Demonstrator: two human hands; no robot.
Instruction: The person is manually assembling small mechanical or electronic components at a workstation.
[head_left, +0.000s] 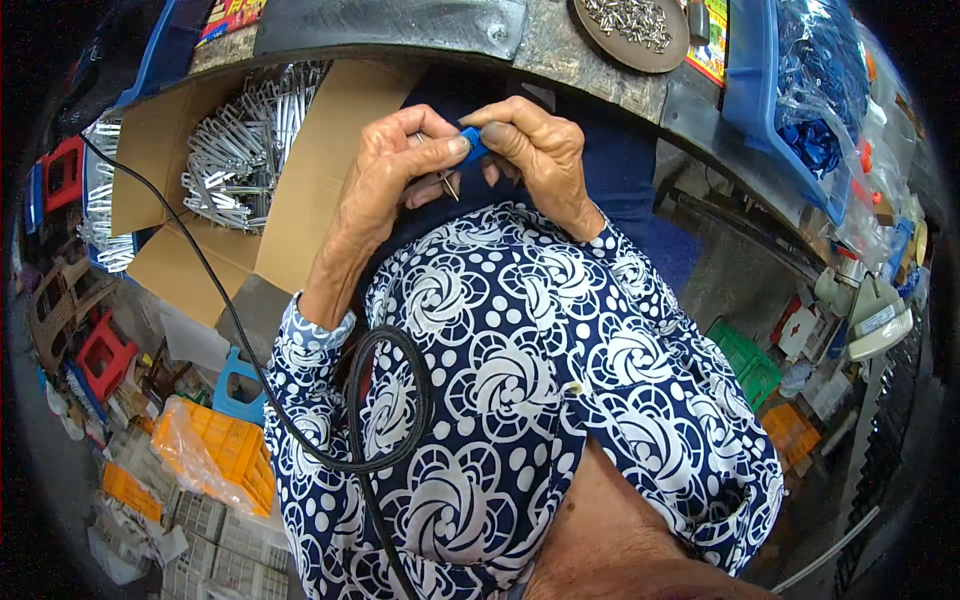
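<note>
Blue plastic piece [474, 143] sits pinched between the left hand [385, 175] and right hand [540, 150], above the lap; the left also grips thin metal pins [447, 182]. A cardboard box [310, 190] of metal parts [240, 150] stands just left.

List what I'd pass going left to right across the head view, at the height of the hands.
Red stool → cardboard box of metal parts → left hand → small blue piece pinched in both hands' fingers → right hand → blue bin.

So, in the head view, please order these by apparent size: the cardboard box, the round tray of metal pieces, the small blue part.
1. cardboard box
2. round tray, partly cut off by the frame
3. small blue part, pinched by both hands
</note>
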